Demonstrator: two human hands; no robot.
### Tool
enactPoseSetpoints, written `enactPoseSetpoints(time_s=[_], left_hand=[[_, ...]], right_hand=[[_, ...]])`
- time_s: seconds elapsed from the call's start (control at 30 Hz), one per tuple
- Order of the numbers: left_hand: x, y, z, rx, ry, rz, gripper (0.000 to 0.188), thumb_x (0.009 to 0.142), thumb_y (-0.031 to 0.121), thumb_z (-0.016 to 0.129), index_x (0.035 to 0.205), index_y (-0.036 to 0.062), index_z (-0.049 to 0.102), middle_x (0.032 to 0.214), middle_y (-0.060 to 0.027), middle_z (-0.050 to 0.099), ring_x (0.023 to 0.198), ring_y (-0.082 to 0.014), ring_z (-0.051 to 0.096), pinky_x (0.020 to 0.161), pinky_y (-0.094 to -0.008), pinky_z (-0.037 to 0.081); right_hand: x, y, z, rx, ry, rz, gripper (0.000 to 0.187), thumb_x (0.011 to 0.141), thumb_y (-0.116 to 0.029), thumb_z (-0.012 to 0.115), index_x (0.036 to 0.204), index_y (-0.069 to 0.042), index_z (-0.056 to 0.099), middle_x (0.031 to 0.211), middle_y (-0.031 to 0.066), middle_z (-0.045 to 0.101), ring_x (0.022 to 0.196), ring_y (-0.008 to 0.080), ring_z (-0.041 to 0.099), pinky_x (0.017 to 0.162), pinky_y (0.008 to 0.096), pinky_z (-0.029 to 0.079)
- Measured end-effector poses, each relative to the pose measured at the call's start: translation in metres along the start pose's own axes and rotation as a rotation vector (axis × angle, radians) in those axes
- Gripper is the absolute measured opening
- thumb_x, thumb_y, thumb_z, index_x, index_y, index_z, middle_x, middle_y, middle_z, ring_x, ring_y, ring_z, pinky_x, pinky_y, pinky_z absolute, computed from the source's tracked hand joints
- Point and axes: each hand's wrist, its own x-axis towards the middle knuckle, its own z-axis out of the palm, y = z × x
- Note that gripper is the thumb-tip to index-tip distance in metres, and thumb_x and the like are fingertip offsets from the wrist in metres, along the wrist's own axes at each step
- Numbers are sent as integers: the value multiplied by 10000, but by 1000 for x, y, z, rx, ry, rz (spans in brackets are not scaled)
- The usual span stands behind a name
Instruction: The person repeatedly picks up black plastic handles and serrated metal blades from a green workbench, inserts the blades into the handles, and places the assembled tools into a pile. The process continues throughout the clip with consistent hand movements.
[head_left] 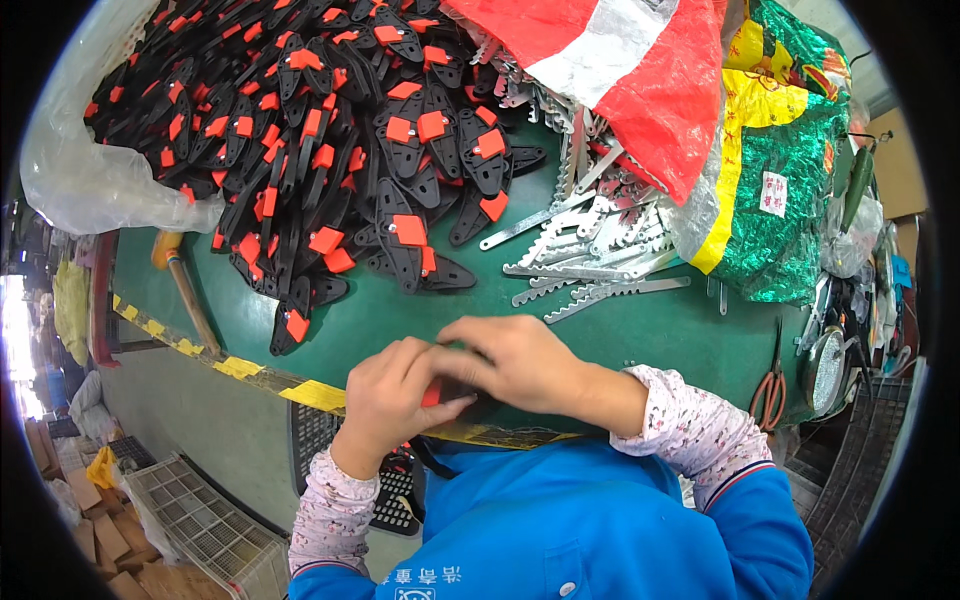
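Observation:
Close to the table's front edge, my two hands meet over a small dark part with a red tab [432,393], mostly hidden by my fingers. My left hand [388,402] grips it from the left, thumb beneath. The right hand [525,362] reaches across from the right, its curled fingers slightly blurred on the same part. Beyond them lies a big heap of black plastic parts with red tabs [407,232]. Right of that heap are loose notched metal strips [600,262], some partly under a red and white plastic bag [640,80].
A hammer [190,300] with a wooden handle lies at the left edge of the green table [400,325]. Orange-handled scissors [770,390] and a round metal-rimmed object [826,372] are at the right. A green and yellow bag [775,200] stands at the back right. Crates [205,515] sit below left.

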Motion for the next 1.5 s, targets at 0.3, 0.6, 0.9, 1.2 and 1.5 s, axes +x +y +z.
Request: enactPoseSetpoints(time_s=[0.3, 0.6, 0.9, 1.2, 1.5], left_hand=[[4, -8, 2, -88, -8, -109, 524, 765, 152, 893, 1238, 23, 709, 1223, -137, 631, 1100, -375, 613, 974, -466, 509], [23, -8, -2, -47, -24, -75, 635, 718, 50, 878, 1304, 30, 632, 1224, -156, 590, 1103, -395, 632, 948, -475, 545], [10, -23, -10, -30, 54, -199, 651, 720, 2, 815, 1320, 8, 561, 1215, -207, 570, 1119, -417, 605, 977, -465, 524], [8, -22, -19, 36, 68, -134, 680, 682, 6, 820, 1314, 11, 568, 1201, -192, 597, 1112, -407, 609, 970, -477, 523], [6, -22, -20, 20, 33, -122, 693, 687, 4, 834, 1331, 9, 578, 1217, -191, 604, 1114, -408, 615, 954, -480, 532]], right_hand=[[35, 44, 1, -601, 250, -202, 265, 792, -245, 833, 909, -33, 727, 889, 103, 626, 910, 303, 633, 767, 419, 545], [7, 50, -61, -454, 111, -105, 162, 917, -211, 744, 1024, -95, 782, 986, 118, 671, 989, 335, 656, 839, 455, 545], [27, 56, -56, -344, 72, -342, 150, 896, -148, 748, 1034, -136, 690, 944, 32, 660, 1011, 269, 644, 917, 400, 456], [24, 27, -22, -298, 105, -229, 137, 907, -150, 761, 1010, -87, 695, 896, 75, 659, 853, 311, 687, 752, 438, 555], [16, 17, -21, -378, 135, -214, 186, 877, -91, 785, 1041, -51, 705, 911, 106, 663, 826, 330, 676, 716, 431, 542]])
